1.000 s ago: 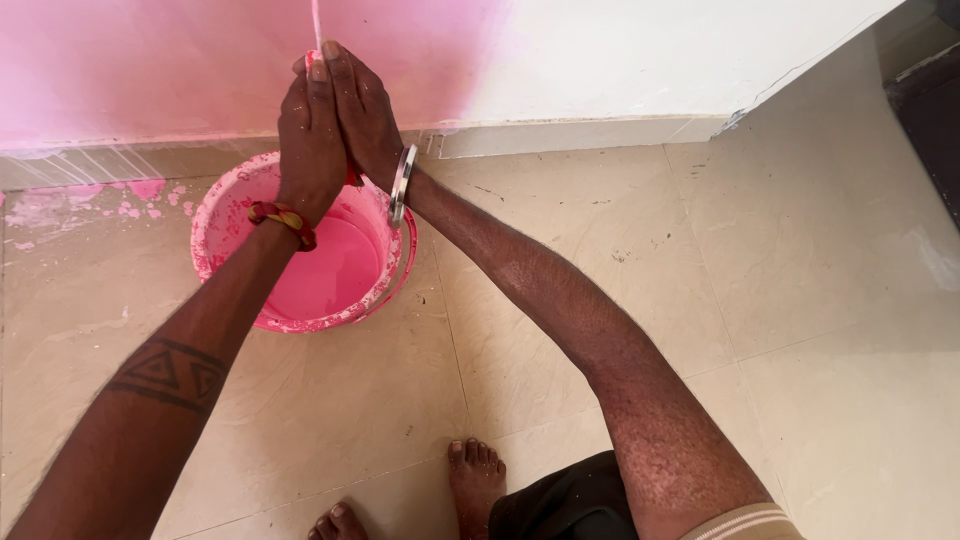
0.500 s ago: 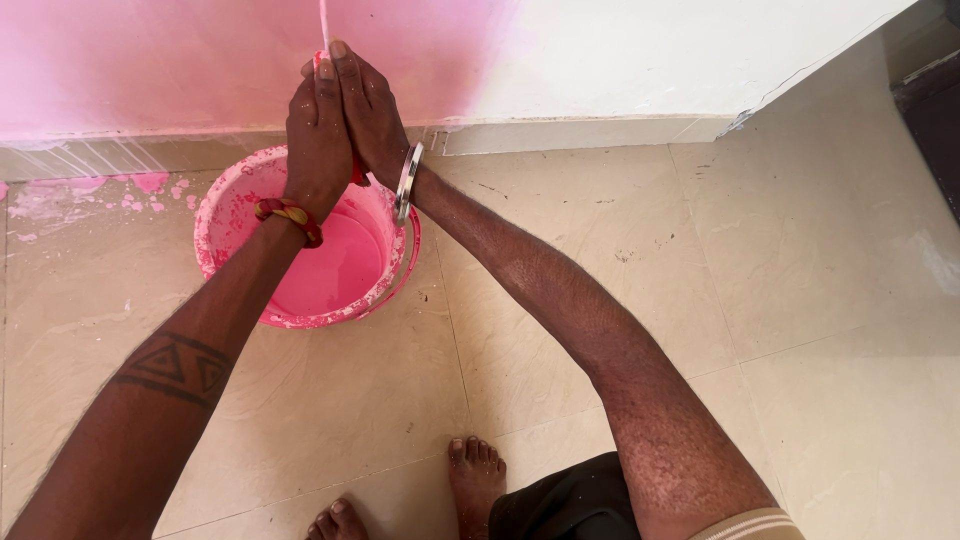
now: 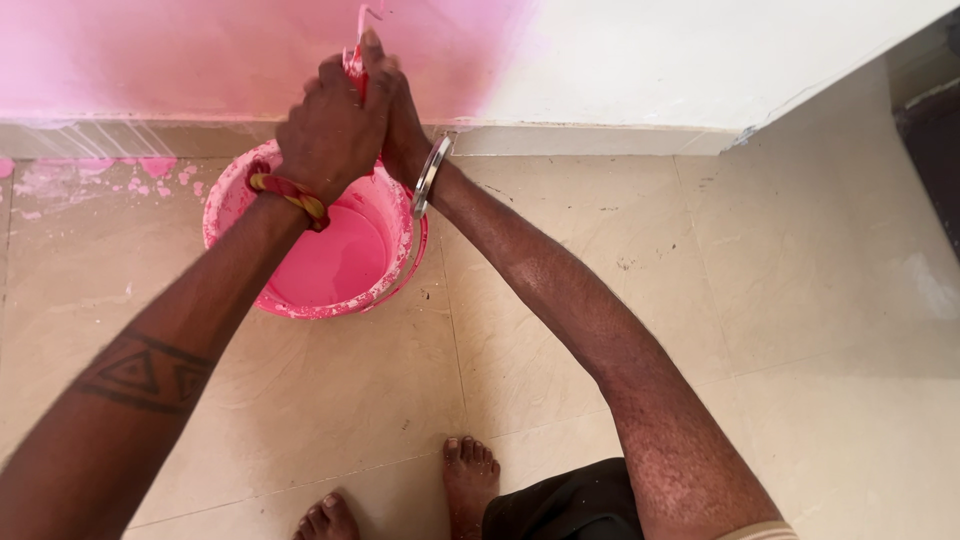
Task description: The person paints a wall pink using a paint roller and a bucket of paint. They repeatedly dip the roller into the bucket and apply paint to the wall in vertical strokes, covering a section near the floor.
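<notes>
A pink paint bucket (image 3: pixel 315 250) stands on the beige tiled floor (image 3: pixel 600 280), among pink splatters (image 3: pixel 150 170).

A bucket (image 3: pixel 318 245) stands on the floor (image 3: pixel 620 230) just before the wall (image 3: pixel 600 50), at about 11 o'clock from the person's feet (image 3: pixel 468 478). Paint (image 3: pixel 330 265) lies in the bucket. Both hands meet above the bucket's far rim, at 12 o'clock of it: the left hand (image 3: pixel 325 135) lies at 9 o'clock of the right hand (image 3: pixel 400 125), touching it, with a tool handle (image 3: pixel 357 60) between them. A skirting strip (image 3: pixel 600 140) runs along the wall's foot.
</notes>
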